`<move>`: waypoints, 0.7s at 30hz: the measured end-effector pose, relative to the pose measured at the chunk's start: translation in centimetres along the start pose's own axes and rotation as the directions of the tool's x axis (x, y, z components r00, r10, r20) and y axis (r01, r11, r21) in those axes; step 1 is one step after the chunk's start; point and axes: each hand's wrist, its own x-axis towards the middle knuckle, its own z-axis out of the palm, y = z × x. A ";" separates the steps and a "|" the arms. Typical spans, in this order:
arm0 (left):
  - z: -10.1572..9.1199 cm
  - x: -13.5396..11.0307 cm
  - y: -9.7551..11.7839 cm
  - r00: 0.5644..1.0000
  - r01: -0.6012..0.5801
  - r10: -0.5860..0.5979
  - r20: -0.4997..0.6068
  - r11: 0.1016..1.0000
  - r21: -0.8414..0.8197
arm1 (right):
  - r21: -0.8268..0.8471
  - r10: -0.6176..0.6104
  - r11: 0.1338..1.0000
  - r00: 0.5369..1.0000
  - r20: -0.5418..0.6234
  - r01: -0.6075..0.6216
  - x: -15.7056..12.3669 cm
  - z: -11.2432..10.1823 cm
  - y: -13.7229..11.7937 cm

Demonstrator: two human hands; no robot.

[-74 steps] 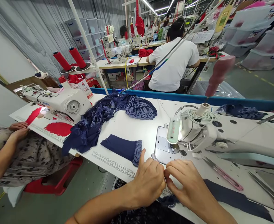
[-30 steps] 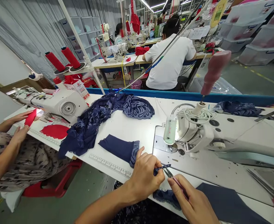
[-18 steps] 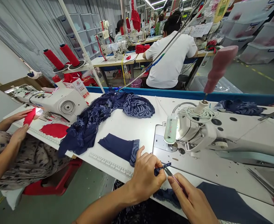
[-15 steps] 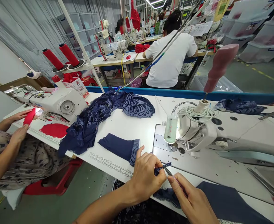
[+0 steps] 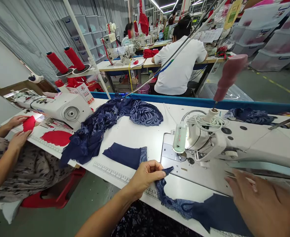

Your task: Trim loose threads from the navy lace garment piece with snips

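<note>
Tabletop (image 5: 130, 131): lace (image 5: 171, 202) in left hand (image 5: 146, 176)

Right hand (image 5: 265, 200) blurred, detail of its slim tool (image 5: 252, 184) indistinct. Left hand (image 5: 147, 177) hides part of the lace trim (image 5: 168, 200). Nearest sewing machine (image 5: 263, 138) cut off at right edge.

Left of the sewing machine (image 5: 248, 141) lies a fabric panel (image 5: 124, 155); farther left, a fabric heap (image 5: 103, 121); farthest left, a second machine (image 5: 61, 105). Before the sewing machine, a cloth strip (image 5: 209, 210); behind it, a cloth bundle (image 5: 252, 116); on top, a handled tool (image 5: 230, 77).
</note>
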 end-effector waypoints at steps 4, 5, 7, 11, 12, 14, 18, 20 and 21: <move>0.8 0.0 -0.6 1.000 0.009 -0.009 -0.007 1.000 -0.014 | 0.335 -0.060 0.942 0.980 0.188 -0.006 -2.8 0.9 -5.6; 1.0 0.0 -0.7 1.000 0.000 0.000 -0.012 1.000 -0.004 | 0.430 -0.022 0.898 0.970 0.241 -0.087 -3.4 1.4 -7.0; 1.3 -0.1 -1.0 0.999 -0.030 0.031 -0.024 0.999 0.019 | 0.540 0.056 0.816 0.957 0.286 -0.209 -4.1 2.4 -9.1; 1.4 -0.3 -1.3 0.995 -0.074 0.077 -0.058 0.996 0.057 | 0.623 0.166 0.671 0.901 0.402 -0.402 -4.0 3.8 -10.3; 1.4 -0.3 -1.3 0.995 -0.077 0.081 -0.065 0.995 0.064 | 0.630 0.185 0.638 0.883 0.432 -0.442 -3.9 4.0 -10.3; 1.3 -0.4 -1.4 0.993 -0.087 0.093 -0.075 0.993 0.082 | 0.639 0.194 0.603 0.865 0.464 -0.478 -3.9 4.1 -10.1; 1.5 -0.3 -1.6 0.988 -0.104 0.117 -0.102 0.987 0.120 | 0.662 0.171 0.600 0.881 0.442 -0.449 -4.2 4.1 -10.2; 1.7 -0.3 -1.6 0.987 -0.110 0.123 -0.106 0.986 0.123 | 0.672 0.179 0.573 0.872 0.455 -0.468 -4.4 4.2 -10.3; 1.7 -0.3 -1.6 0.987 -0.113 0.126 -0.104 0.986 0.124 | 0.676 0.184 0.558 0.865 0.466 -0.482 -4.5 4.3 -10.3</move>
